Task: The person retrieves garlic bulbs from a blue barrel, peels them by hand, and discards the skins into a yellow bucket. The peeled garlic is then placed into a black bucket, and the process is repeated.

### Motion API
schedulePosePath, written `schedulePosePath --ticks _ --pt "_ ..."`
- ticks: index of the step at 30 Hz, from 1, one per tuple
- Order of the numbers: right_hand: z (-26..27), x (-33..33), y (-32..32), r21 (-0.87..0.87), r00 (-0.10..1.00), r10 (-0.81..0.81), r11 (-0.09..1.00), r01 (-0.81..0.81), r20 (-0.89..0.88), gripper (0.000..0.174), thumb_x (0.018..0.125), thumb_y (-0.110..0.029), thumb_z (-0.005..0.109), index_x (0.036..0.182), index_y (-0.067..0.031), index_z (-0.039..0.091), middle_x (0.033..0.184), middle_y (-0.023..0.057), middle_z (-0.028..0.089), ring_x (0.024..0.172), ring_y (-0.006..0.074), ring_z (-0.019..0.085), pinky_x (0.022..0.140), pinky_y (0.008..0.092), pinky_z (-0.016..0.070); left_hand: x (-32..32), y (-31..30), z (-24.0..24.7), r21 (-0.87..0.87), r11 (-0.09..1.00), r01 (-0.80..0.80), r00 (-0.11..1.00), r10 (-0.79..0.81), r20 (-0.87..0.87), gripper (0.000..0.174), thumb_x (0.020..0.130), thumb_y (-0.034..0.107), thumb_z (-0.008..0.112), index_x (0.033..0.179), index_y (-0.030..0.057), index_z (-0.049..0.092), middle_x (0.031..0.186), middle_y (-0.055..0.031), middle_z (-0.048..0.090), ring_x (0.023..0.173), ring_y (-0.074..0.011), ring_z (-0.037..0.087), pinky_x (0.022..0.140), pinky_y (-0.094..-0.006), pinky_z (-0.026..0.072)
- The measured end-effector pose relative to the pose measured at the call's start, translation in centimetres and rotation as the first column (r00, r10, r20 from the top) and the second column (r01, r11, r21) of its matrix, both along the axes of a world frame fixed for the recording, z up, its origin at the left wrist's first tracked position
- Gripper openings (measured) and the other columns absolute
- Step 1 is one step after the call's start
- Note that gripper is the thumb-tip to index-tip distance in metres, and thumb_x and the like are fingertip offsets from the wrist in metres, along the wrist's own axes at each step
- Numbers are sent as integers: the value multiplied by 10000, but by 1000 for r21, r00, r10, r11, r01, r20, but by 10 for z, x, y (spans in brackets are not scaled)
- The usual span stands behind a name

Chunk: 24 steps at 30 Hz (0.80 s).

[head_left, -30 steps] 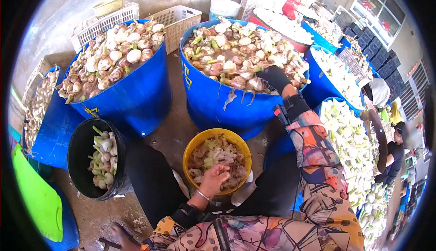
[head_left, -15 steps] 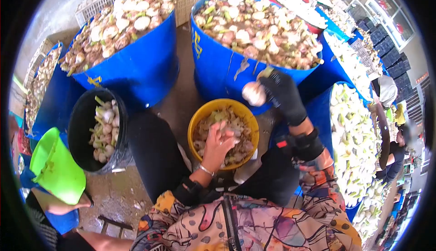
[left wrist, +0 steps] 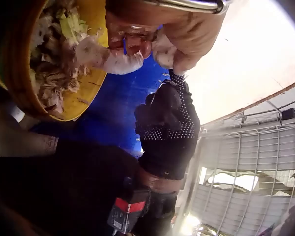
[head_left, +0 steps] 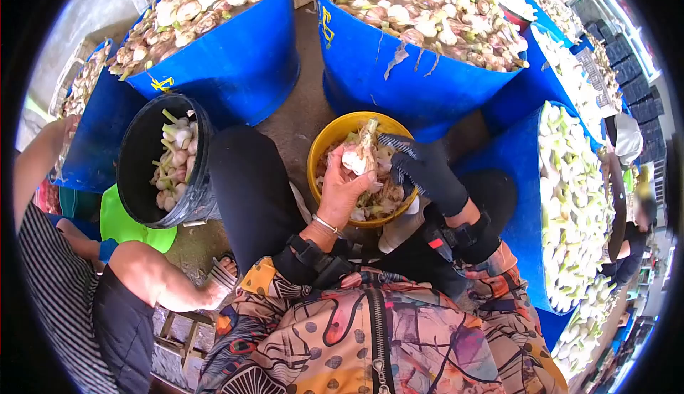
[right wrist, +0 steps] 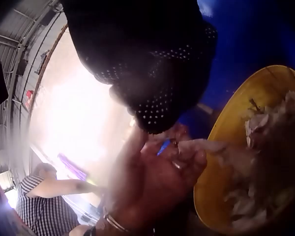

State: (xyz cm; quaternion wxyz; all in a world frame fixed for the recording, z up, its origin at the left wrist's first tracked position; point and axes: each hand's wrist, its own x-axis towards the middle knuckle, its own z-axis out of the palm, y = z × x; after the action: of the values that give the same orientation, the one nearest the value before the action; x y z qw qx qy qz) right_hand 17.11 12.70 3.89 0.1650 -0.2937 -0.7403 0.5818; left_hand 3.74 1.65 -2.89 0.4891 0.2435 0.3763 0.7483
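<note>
My bare left hand [head_left: 342,191] holds a garlic bulb [head_left: 362,155], stem upward, above a yellow bucket [head_left: 314,159] of papery skins between my knees. The right hand [head_left: 431,177], in a black glove with white grip dots, is at the bulb's right side, its fingertips pinching at it. In the left wrist view the gloved hand [left wrist: 169,123] has curled fingers, one tip meeting the bare fingers. The right wrist view shows the glove [right wrist: 147,64] over the bare hand [right wrist: 157,177]; the bulb is mostly hidden there.
Large blue barrels [head_left: 235,73] heaped with garlic stand in front; another blue barrel [head_left: 509,159] of trimmed garlic is at the right. A black bucket [head_left: 132,166] holding several bulbs stands left, near a green tub [head_left: 132,219]. Close at left sits another person [head_left: 71,301].
The gloved right hand reached into the front barrel, lifted out a garlic bulb and brought it to the left hand over the yellow bucket. The view tilted down; the person at left came further into view.
</note>
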Motion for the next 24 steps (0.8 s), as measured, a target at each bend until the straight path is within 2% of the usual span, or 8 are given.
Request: schedulePosePath --ticks 1,4,9,13,17,19,20,24 --pt "-3 1 -6 91 1000 5 996 -7 23 324 893 -159 529 1165 18 545 818 36 591 688 79 513 587 230 445 1 1 0 12 1000 -4 1000 4 -4 620 767 -10 650 1294 29 326 1171 -58 490 1048 -138 510 886 -284 448" --pt "-17 2 -11 -208 999 -8 978 -2 -47 314 900 -166 525 1150 22 549 828 16 586 688 54 511 558 204 435 5 2 -7 5 999 -52 977 52 -209 662 736 16 680 1297 16 327 1165 -84 494 1058 -161 507 898 -291 431" --pt "-22 -1 -11 -335 998 4 942 -23 -57 297 902 -177 526 1129 10 565 763 -1 577 606 41 496 485 198 408 -2 -1 -11 -32 978 -204 744 134 -655 741 693 53 716 1309 -8 308 1176 -126 483 1084 -204 496 929 -316 401" --pt "-27 -3 -9 -341 998 -26 940 8 -49 291 898 -177 530 1125 0 574 709 -12 564 555 31 477 438 193 383 0 -3 -2 -68 980 -186 733 93 -674 705 702 -4 691 1303 6 324 1218 -107 428 1130 -162 443 985 -284 348" --pt "-37 2 6 -342 996 3 939 -34 -90 289 894 -173 537 1124 -2 577 748 -10 577 587 32 501 460 187 403 5 -1 -7 -21 999 35 989 -38 -146 624 763 100 667 1291 2 349 1133 -106 523 1031 -202 534 906 -323 433" --pt "-24 5 9 -400 994 6 915 -48 -106 295 890 -178 547 1126 -3 579 766 -12 581 602 30 502 471 182 408 -1 -3 -2 -36 968 248 951 -236 199 593 773 111 639 1290 20 364 1089 -97 538 1001 -214 550 905 -368 445" --pt "-23 8 11 -377 991 24 923 -73 -133 303 887 -182 554 1131 -4 578 776 -9 586 610 31 506 480 180 412 -1 -2 -4 32 961 276 937 -277 215 544 817 257 582 1274 26 397 1013 -96 580 910 -246 582 836 -416 477" --pt "-18 10 10 -354 997 16 934 -44 -81 336 869 -186 581 1152 -5 567 834 4 601 677 38 523 546 183 436 -5 -4 0 225 907 355 775 -420 471 564 813 395 531 1237 32 449 986 -118 585 869 -260 578 811 -443 467"
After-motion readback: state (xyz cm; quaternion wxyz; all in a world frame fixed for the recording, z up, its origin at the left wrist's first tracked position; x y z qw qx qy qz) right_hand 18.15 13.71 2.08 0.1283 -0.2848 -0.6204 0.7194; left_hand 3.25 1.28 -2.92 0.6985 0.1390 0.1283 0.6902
